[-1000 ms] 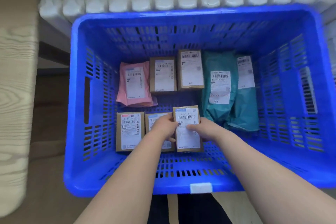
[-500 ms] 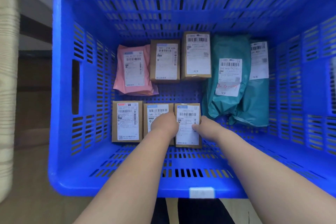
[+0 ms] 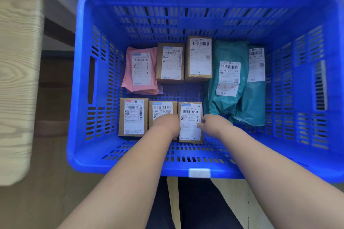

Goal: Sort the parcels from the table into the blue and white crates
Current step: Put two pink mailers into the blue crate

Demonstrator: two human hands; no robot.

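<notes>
1. The right hand (image 3: 214,123) has its fingers curled on the right edge of the small cardboard box (image 3: 189,117). The left hand (image 3: 166,123) sits at the box's left edge with its fingers tucked under, so can't tell if it's gripping.
2. A second ago that box was held up at a tilt. Now it's lying flat on the floor of the blue crate (image 3: 130,165), lower middle of the frame.
3. It finishes a row of three with the middle box (image 3: 162,109) and the left box (image 3: 133,117).
4. So I'd say this parcel's basically placed and the hands just need to let go.
</notes>
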